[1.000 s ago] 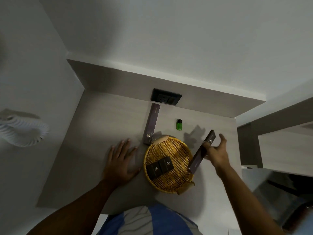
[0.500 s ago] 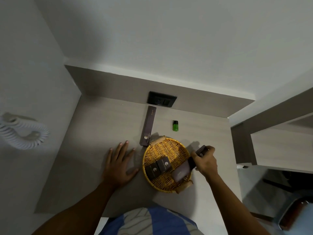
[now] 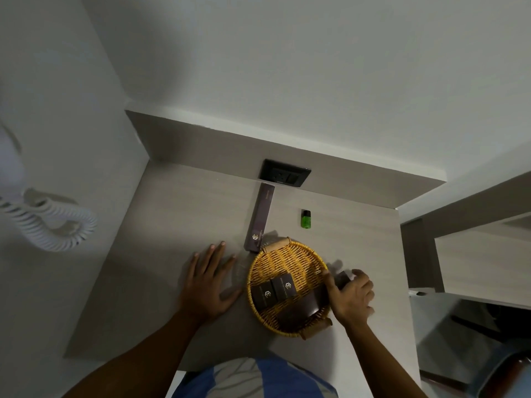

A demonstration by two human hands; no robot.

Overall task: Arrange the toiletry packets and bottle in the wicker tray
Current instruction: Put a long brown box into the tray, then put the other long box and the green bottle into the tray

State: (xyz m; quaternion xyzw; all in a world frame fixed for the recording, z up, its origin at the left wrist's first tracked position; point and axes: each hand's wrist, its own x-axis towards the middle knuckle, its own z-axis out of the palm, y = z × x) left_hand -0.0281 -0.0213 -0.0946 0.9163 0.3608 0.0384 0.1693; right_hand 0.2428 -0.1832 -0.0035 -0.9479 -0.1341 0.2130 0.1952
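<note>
Across wicker tray (image 3: 287, 255), long dark packet (image 3: 301, 307) lying diagonally, right hand (image 3: 349, 297) gripping

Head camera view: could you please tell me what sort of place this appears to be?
Probably a hotel room vanity counter: branded dark toiletry packets in a wicker tray, a wall unit with a coiled white cord, and a power socket set above the counter.

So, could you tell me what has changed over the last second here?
The right hand brought its long dark packet down from beside the wicker tray into it, next to the two small packets; it still grips the far end. The left hand, second long packet and green bottle stayed put.
</note>
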